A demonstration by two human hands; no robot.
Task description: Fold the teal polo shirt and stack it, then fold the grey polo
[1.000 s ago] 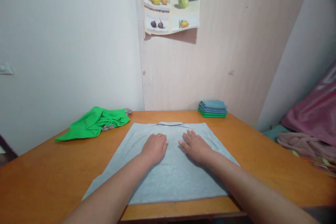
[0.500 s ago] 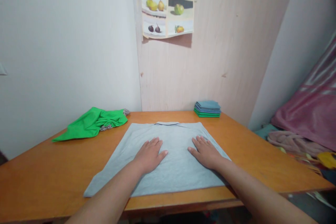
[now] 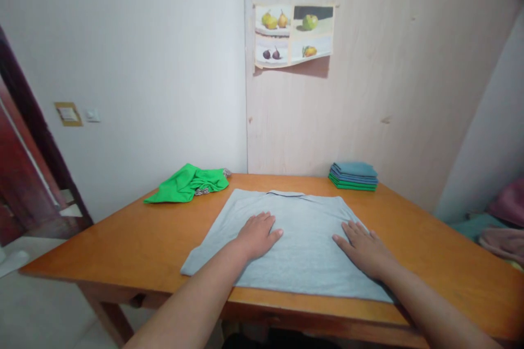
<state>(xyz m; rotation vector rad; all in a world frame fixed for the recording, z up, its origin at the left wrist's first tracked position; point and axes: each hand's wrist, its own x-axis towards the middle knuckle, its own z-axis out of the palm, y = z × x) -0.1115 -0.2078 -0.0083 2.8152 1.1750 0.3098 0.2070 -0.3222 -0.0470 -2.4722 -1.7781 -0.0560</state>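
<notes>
A light grey shirt (image 3: 303,251) lies flat on the orange wooden table (image 3: 123,245), collar toward the wall. My left hand (image 3: 257,235) rests palm down near the shirt's middle, fingers stretched out. My right hand (image 3: 364,248) lies flat at the shirt's right edge, fingers spread. Neither hand holds anything.
A crumpled green garment (image 3: 188,184) lies at the table's far left. A stack of folded blue and green cloths (image 3: 354,175) sits at the far right by the wall. A fruit picture (image 3: 292,34) hangs above. Bedding (image 3: 503,223) shows at the right, a dark door frame (image 3: 24,147) at the left.
My right hand has slid outward from the shirt's middle to its right edge. The left hand stays near the middle. The camera has swung to the left.
</notes>
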